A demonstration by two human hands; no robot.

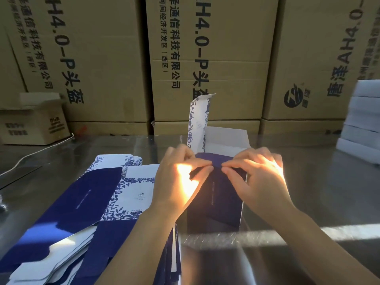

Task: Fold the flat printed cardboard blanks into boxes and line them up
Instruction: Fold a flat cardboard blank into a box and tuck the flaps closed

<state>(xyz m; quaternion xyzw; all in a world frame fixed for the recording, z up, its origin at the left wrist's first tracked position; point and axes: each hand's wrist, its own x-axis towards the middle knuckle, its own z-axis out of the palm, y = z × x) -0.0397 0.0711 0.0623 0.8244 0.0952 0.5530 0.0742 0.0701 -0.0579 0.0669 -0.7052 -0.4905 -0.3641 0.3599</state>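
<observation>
A half-formed navy and white floral box (pixel 221 199) stands upright on the steel table in front of me. Its tall floral lid flap (pixel 198 122) sticks straight up and a plain white flap (pixel 228 138) rises behind. My left hand (pixel 178 179) and my right hand (pixel 257 177) meet at the box's top edge, fingertips pinching a navy flap (pixel 213 160) that is bent over the opening. A pile of flat printed blanks (pixel 86 212) lies to the left, under my left forearm.
Large brown shipping cartons (pixel 205 58) form a wall along the table's far edge. A small open carton (pixel 35 124) sits at the far left with a white cable (pixel 30 155) trailing from it. Stacked white foam pieces (pixel 364 120) stand at the right edge.
</observation>
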